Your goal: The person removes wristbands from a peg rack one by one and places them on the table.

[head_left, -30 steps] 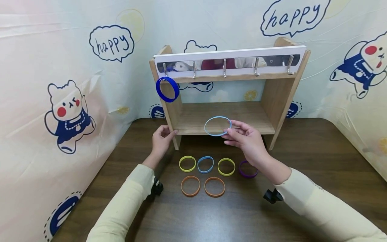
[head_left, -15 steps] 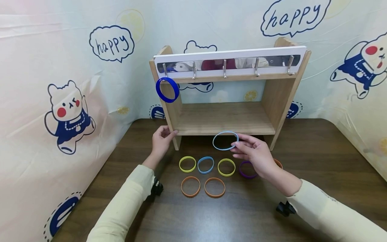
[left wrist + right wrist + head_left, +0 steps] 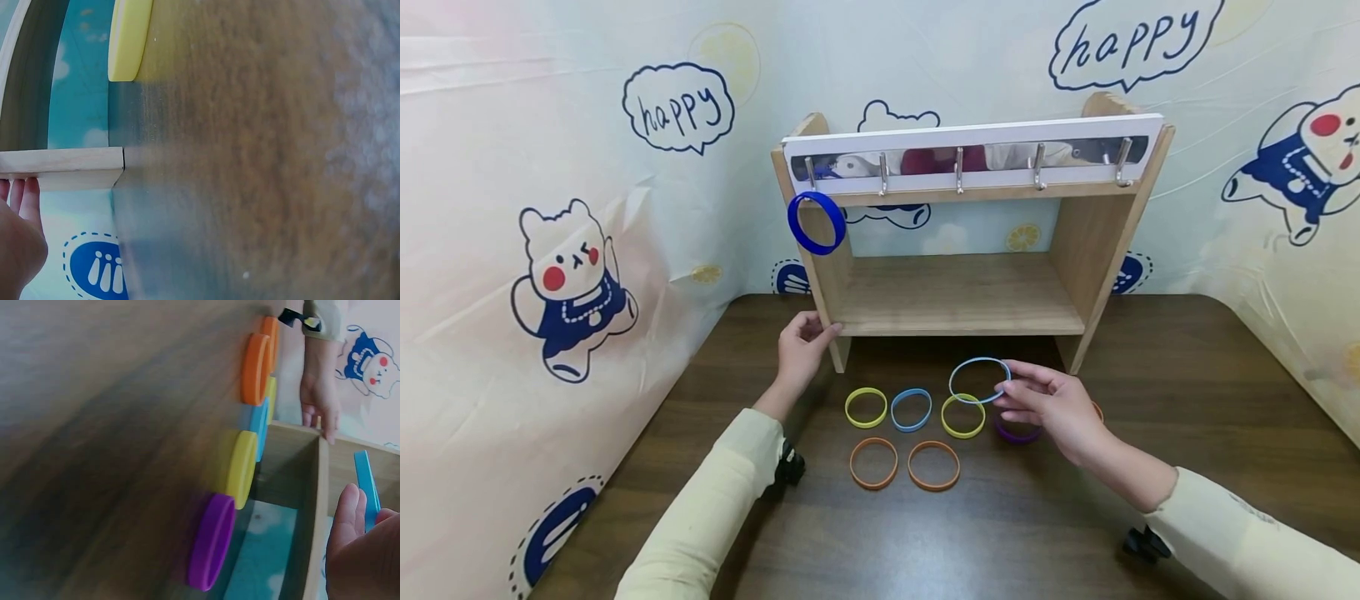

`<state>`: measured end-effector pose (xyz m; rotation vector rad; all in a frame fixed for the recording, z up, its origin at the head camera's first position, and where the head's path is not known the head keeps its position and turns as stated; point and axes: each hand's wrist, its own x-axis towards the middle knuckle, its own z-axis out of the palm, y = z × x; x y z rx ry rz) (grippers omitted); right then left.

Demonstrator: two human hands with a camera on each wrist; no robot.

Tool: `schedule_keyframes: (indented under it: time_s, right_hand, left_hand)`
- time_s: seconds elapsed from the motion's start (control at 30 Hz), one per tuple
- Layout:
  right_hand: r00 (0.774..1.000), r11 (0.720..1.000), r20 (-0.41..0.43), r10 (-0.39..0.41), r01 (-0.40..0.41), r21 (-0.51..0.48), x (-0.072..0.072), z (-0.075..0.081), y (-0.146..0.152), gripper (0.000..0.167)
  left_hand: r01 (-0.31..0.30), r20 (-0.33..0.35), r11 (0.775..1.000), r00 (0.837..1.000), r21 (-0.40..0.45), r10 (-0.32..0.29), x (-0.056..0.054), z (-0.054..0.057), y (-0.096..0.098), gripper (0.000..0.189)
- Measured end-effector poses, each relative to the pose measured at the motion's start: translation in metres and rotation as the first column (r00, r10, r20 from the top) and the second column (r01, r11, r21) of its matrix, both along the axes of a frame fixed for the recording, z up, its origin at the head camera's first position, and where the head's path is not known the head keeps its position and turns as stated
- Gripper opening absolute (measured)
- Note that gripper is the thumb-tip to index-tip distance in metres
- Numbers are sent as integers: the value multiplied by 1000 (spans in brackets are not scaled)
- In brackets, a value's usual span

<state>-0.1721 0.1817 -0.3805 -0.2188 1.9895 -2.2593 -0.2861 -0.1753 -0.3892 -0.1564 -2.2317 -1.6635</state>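
Note:
My right hand pinches a light blue silicone wristband between thumb and fingers. In the head view, that band overlaps the right yellow wristband on the table. A purple wristband lies partly hidden under this hand. My left hand grips the front edge of the left side panel of a wooden rack, low down near its shelf. Across the rack's top runs a white hook rail. From its leftmost hook hangs a dark blue wristband.
Another yellow wristband and a blue wristband lie in the row before the rack. Two orange wristbands lie closer to me. One more orange band shows behind my right wrist. A printed curtain surrounds the table.
My right hand has moved down and to the right with the light blue wristband, from in front of the rack's shelf to over the table row. The left hand stays put.

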Motion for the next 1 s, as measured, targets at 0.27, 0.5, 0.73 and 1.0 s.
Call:
schedule_keyframes:
  time_s: [0.27, 0.5, 0.73, 1.0]
  right_hand:
    - [999, 999, 32, 31, -33, 41, 10, -12, 10, 50]
    - [996, 994, 73, 51, -58, 96, 19, -24, 17, 51]
    - [988, 988, 122, 89, -103, 112, 28, -33, 25, 56]
    - [978, 985, 166, 130, -146, 90, 34, -45, 29, 54]
  left_hand:
    - [2, -3, 1000, 1000, -13, -2, 5, 6, 2, 31]
    - [9, 0, 1000, 1000, 1, -9, 3, 6, 3, 30]
    - [6, -13, 1000, 1000, -7, -7, 2, 5, 2, 30]
    - [12, -14, 1000, 1000, 5, -12, 3, 3, 1, 30]
